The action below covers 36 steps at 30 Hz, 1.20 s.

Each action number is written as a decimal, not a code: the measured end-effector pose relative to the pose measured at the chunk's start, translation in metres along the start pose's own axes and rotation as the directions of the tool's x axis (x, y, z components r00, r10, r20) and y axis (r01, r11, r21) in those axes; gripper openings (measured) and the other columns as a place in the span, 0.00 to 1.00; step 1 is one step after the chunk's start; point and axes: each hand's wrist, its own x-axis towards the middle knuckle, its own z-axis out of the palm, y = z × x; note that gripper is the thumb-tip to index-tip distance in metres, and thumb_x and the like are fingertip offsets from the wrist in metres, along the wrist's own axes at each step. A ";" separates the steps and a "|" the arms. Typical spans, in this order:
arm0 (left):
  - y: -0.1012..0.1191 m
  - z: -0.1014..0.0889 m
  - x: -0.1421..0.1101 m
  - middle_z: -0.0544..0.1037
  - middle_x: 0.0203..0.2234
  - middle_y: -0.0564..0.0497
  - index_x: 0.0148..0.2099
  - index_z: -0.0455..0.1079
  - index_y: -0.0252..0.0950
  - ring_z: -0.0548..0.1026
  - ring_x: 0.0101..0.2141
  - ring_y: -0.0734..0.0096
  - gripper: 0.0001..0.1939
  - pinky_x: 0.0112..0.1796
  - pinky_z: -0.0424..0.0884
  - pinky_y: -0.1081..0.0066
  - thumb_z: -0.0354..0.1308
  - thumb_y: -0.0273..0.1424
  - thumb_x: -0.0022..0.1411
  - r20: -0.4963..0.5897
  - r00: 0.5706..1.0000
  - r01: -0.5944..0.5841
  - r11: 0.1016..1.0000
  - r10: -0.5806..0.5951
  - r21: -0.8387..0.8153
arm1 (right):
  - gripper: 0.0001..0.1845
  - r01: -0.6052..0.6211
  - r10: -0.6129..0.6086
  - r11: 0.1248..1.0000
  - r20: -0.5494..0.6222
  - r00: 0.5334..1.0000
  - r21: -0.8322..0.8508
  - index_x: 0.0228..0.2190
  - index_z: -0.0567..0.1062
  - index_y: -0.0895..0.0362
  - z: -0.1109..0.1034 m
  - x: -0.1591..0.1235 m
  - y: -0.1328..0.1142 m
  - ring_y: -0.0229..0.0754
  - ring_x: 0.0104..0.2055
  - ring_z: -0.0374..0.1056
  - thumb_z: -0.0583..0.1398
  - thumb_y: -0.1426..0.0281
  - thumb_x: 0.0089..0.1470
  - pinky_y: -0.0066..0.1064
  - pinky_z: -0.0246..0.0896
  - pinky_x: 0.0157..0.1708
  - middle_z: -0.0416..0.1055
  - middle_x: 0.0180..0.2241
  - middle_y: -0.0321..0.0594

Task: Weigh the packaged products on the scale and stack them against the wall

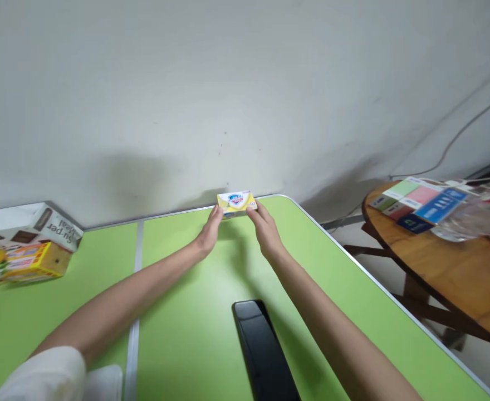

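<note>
Between both hands is a small yellow-and-white soap box (235, 201) with a blue shield logo, near the far edge of the green table (186, 312). My left hand (210, 231) grips its left end, the thumb against the box. On its right end, my right hand (265, 227) closes with the thumb on the near face. Most of the other fingers are hidden behind the box. A shadow falls on the tabletop just below it; whether the box touches the table I cannot tell. Nearer to me, a black phone (264, 351) lies between my forearms.
At the left stand a white box (30, 225) with brown print and yellow boxes (40, 260). A metal strip (135, 301) crosses the table, and a wall rises behind it. On the right, a wooden table (457, 273) holds coloured boxes (420, 203) and clear plastic (462, 223).
</note>
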 end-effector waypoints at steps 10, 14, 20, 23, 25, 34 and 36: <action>0.035 -0.121 -0.346 0.48 0.65 0.58 0.64 0.51 0.46 0.41 0.64 0.61 0.31 0.62 0.36 0.58 0.46 0.48 0.61 -0.154 0.969 0.227 0.939 -0.192 0.258 | 0.38 -0.253 0.302 0.953 0.428 0.852 -0.168 0.61 0.47 0.43 0.056 -0.312 -0.040 0.51 0.67 0.34 0.54 0.52 0.53 0.55 0.41 0.61 0.39 0.66 0.34; -0.002 -0.142 -0.443 0.49 0.64 0.60 0.62 0.56 0.50 0.42 0.64 0.58 0.29 0.61 0.43 0.55 0.43 0.51 0.60 -0.302 0.935 0.250 0.951 -0.187 0.182 | 0.35 -0.245 0.320 0.945 0.449 0.834 -0.219 0.62 0.46 0.43 0.099 -0.400 -0.022 0.48 0.67 0.27 0.51 0.52 0.56 0.53 0.36 0.63 0.35 0.66 0.30; -0.024 -0.156 -0.463 0.44 0.66 0.62 0.64 0.50 0.50 0.36 0.65 0.63 0.29 0.61 0.41 0.54 0.38 0.49 0.63 -0.376 0.886 0.322 0.944 -0.272 0.075 | 0.36 -0.253 0.359 0.923 0.413 0.837 -0.288 0.61 0.49 0.45 0.136 -0.426 -0.007 0.48 0.67 0.24 0.47 0.47 0.55 0.53 0.32 0.63 0.30 0.67 0.30; -0.025 -0.164 -0.464 0.41 0.66 0.60 0.65 0.47 0.48 0.36 0.65 0.63 0.31 0.61 0.43 0.53 0.37 0.50 0.63 -0.460 0.830 0.363 0.932 -0.315 0.017 | 0.40 -0.277 0.375 0.912 0.337 0.864 -0.303 0.62 0.41 0.47 0.128 -0.413 -0.011 0.49 0.67 0.27 0.46 0.46 0.54 0.54 0.36 0.63 0.30 0.67 0.34; -0.029 -0.170 -0.471 0.40 0.66 0.60 0.66 0.43 0.49 0.38 0.65 0.64 0.32 0.61 0.45 0.55 0.40 0.49 0.63 -0.517 0.798 0.359 0.933 -0.310 -0.007 | 0.40 -0.271 0.334 0.924 0.223 0.916 -0.268 0.62 0.35 0.44 0.117 -0.405 -0.014 0.47 0.67 0.31 0.45 0.46 0.55 0.51 0.38 0.63 0.32 0.67 0.35; -0.045 -0.171 -0.481 0.34 0.66 0.60 0.64 0.52 0.49 0.38 0.64 0.55 0.31 0.60 0.48 0.49 0.42 0.51 0.60 -0.519 0.811 0.392 0.909 -0.270 0.140 | 0.38 -0.208 0.223 0.974 0.248 0.943 -0.088 0.61 0.38 0.38 0.126 -0.416 0.001 0.45 0.65 0.43 0.48 0.48 0.53 0.42 0.49 0.62 0.44 0.65 0.37; -0.036 -0.166 -0.474 0.29 0.66 0.61 0.65 0.50 0.48 0.36 0.65 0.54 0.32 0.59 0.49 0.49 0.43 0.50 0.61 -0.452 0.852 0.403 0.882 -0.264 0.245 | 0.40 -0.266 0.269 0.963 0.263 0.926 -0.048 0.62 0.41 0.47 0.136 -0.419 -0.001 0.50 0.65 0.44 0.49 0.48 0.54 0.47 0.49 0.61 0.44 0.65 0.42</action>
